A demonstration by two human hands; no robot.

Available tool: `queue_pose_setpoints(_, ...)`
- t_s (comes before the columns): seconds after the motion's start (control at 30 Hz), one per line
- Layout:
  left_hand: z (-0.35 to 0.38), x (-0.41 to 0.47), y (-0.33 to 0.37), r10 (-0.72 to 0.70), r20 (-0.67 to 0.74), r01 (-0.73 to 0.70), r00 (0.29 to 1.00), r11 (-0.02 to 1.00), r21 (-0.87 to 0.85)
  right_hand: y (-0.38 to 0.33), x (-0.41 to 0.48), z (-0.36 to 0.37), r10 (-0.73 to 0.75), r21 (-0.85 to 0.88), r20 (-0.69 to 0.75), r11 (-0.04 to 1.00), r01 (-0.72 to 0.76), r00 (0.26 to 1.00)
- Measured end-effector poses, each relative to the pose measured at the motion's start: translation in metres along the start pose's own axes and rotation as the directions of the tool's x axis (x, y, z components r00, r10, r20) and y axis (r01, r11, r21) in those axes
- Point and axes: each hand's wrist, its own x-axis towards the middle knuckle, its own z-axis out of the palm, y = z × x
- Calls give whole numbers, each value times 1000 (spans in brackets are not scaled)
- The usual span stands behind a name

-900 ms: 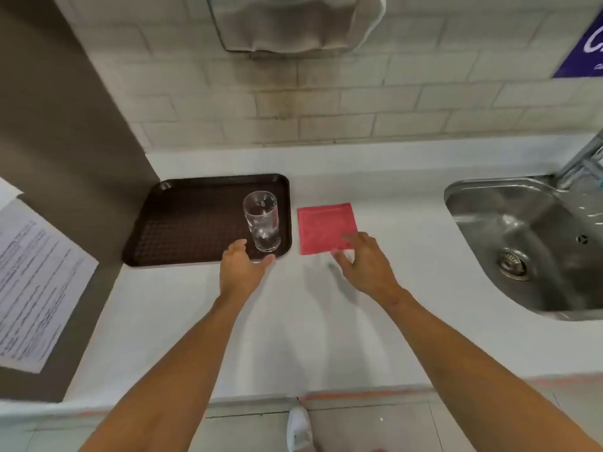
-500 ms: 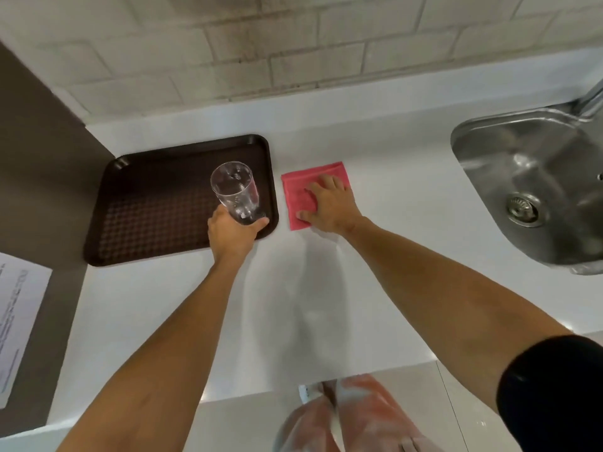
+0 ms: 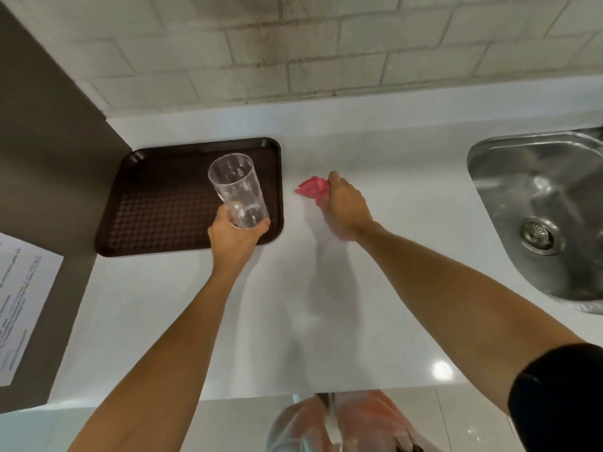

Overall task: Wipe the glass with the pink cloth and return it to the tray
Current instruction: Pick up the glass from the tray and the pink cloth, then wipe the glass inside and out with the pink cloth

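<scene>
Above tray (image 3: 156, 203): left hand (image 3: 233, 238) gripping glass (image 3: 236, 190), right hand (image 3: 346, 207) bunching pink cloth (image 3: 311, 187).

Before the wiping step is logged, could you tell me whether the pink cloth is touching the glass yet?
Apart. The head view shows bare counter between the pink cloth and the glass.

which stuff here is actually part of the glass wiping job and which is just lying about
Part of the job:
- glass, held in the left hand above the tray
- pink cloth, bunched in the right hand
- brown tray, where the glass goes back

Just lying about:
- steel sink on the right
- printed paper on the left
- white counter and tiled wall
</scene>
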Motion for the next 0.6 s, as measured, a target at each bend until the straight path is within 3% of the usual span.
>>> queue_pose_setpoints(0.1,-4,-6,10,-5,60,12,998,994,-109,-9,-8,-15,48,351,-27,936,-36,998)
queue_pose_setpoints(0.33,-17,4,77,93,248,-10,964,949,-316,-66,-17,-66,-43,630,-183,762,150,982)
queue_pose_setpoints(0.47,-29,-4,113,211,306,-69,928,906,-417,-91,-26,-108,-148,613,-336,715,335,930)
queue_pose_setpoints(0.6,-37,-19,136,258,333,-64,907,865,-497,-102,-36,-140,-298,444,-445,746,497,845)
